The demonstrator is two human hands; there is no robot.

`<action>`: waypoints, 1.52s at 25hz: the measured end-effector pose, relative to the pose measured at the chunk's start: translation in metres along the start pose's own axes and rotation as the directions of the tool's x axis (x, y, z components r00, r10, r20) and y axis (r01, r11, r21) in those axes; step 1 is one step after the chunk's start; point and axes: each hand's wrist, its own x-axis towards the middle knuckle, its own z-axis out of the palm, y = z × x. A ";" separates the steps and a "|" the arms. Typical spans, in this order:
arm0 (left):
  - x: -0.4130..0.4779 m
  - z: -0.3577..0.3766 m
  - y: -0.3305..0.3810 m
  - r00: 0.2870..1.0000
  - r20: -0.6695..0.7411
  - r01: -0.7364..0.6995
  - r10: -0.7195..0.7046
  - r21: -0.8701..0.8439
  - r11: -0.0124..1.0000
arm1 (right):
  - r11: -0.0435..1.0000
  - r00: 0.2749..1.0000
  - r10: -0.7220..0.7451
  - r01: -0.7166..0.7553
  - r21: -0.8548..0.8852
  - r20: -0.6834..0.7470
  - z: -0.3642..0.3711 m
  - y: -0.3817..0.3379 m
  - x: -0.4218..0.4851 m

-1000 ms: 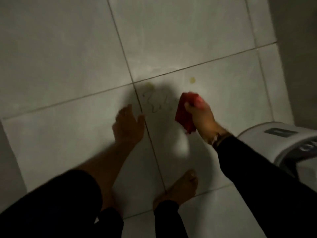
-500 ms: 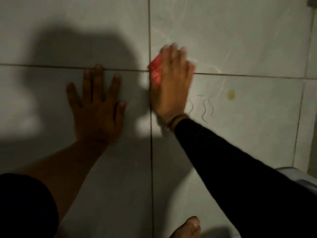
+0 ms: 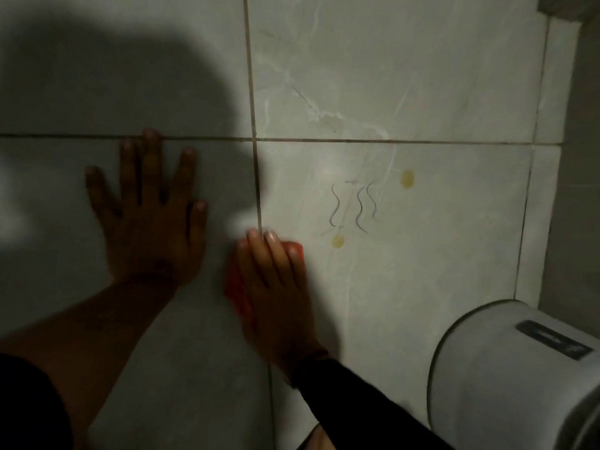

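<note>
My right hand [image 3: 276, 287] lies flat with straight fingers on a red cloth [image 3: 235, 287] and presses it against the pale tiled floor [image 3: 406, 76], just right of a vertical grout line. To the right of the cloth are three wavy pen marks [image 3: 354, 206] and two yellowish spots, one near the cloth [image 3: 338, 241] and one farther up [image 3: 407, 179]. My left hand [image 3: 149, 216] is spread flat on the tile to the left, in shadow, fingers straight.
A white rounded appliance [image 3: 506, 368] with a dark label stands at the lower right. A grey wall [image 3: 581, 190] runs along the right edge. A dark shadow covers the upper left tiles. A bare foot [image 3: 316, 440] shows at the bottom edge.
My right hand has slid the red cloth down toward me from the grout crossing. A second yellow spot now shows. The left hand stays planted.
</note>
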 end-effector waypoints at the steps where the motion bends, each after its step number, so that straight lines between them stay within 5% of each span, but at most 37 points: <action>1: -0.001 -0.002 0.000 1.000 0.010 0.003 -0.003 -0.002 1.000 | 0.999 0.999 0.038 -0.037 -0.025 0.039 -0.006 0.017 -0.029; 5: 0.000 -0.004 0.007 1.000 0.016 -0.005 0.004 0.013 1.000 | 0.901 0.897 0.425 -0.432 -0.034 -0.121 -0.016 0.073 0.020; 8: 0.003 -0.007 0.006 1.000 0.009 -0.008 0.008 -0.024 1.000 | 0.938 0.937 0.332 -0.340 -0.062 -0.110 -0.007 0.062 0.010; 10: 0.000 -0.011 0.006 1.000 0.023 0.018 -0.017 -0.030 0.999 | 0.915 0.915 0.404 -0.404 -0.013 -0.015 -0.017 0.063 -0.036; 14: 0.001 -0.011 0.009 0.999 0.045 0.005 -0.005 -0.011 1.000 | 0.704 0.676 0.710 -0.668 0.241 -0.199 -0.039 0.129 0.034; 19: -0.001 -0.012 0.007 0.999 0.042 0.013 -0.012 -0.025 1.000 | 0.820 0.812 0.565 -0.533 0.209 -0.145 -0.049 0.146 0.010; 22: -0.001 -0.010 0.008 0.999 0.032 0.002 -0.002 -0.024 1.000 | 0.659 0.613 0.752 -0.709 0.250 -0.244 -0.065 0.191 0.067; 23: 0.000 -0.009 0.008 1.000 0.026 -0.008 0.008 -0.019 1.000 | 0.649 0.597 0.760 -0.722 0.241 -0.257 -0.070 0.196 0.096; 27: 0.002 -0.009 0.005 1.000 0.012 -0.003 0.003 -0.021 1.000 | 0.853 0.844 0.517 -0.497 0.159 -0.139 -0.077 0.200 0.075; 28: 0.000 -0.009 0.005 1.000 0.015 0.006 -0.006 -0.019 1.000 | 0.836 0.832 0.542 -0.520 0.174 -0.120 -0.083 0.203 0.063; 31: 0.000 -0.007 0.007 1.000 0.021 0.005 -0.005 0.004 1.000 | 0.672 0.638 0.741 -0.702 0.237 -0.212 -0.090 0.198 0.123; 35: 0.001 -0.006 0.003 1.000 0.011 -0.007 0.007 0.004 1.000 | 0.936 0.912 0.351 -0.338 0.096 -0.211 -0.069 0.126 0.139; 38: -0.001 -0.005 0.006 1.000 0.008 0.006 -0.006 0.005 1.000 | 0.898 0.882 0.436 -0.412 0.155 -0.179 -0.076 0.122 0.136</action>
